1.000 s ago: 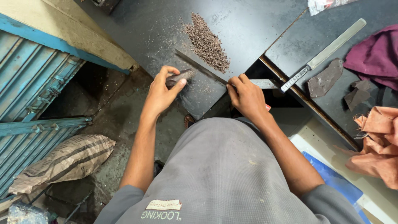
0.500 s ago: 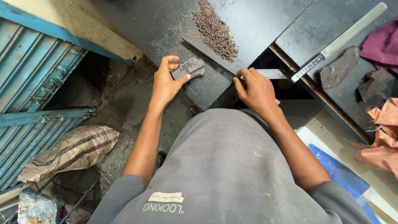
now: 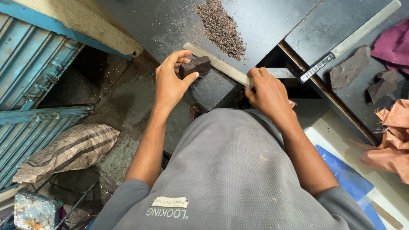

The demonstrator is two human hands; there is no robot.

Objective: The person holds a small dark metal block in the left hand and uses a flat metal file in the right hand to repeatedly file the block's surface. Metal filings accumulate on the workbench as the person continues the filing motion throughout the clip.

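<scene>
Inspector: The left hand (image 3: 170, 83) is pinching a dark block (image 3: 195, 66) between thumb and fingers, holding it against the file (image 3: 221, 68) at the edge of the black bench (image 3: 162, 21).

Clerk: And the other hand?

Inspector: The right hand (image 3: 268, 93) is closing around the file's near end; the fingers are wrapping it, the palm side is hidden.

Clerk: How is the block likely handling?

Inspector: It is looking stiff, dense and rough, probably crumbling rather than bending, judging by the shavings (image 3: 221, 27) lying beyond it. I am advising a grip on its short ends, clear of the teeth.

Clerk: Anything else nearby?

Inspector: A second file (image 3: 349, 42) and two chunks (image 3: 347, 72) are lying well apart, to the right.
</scene>
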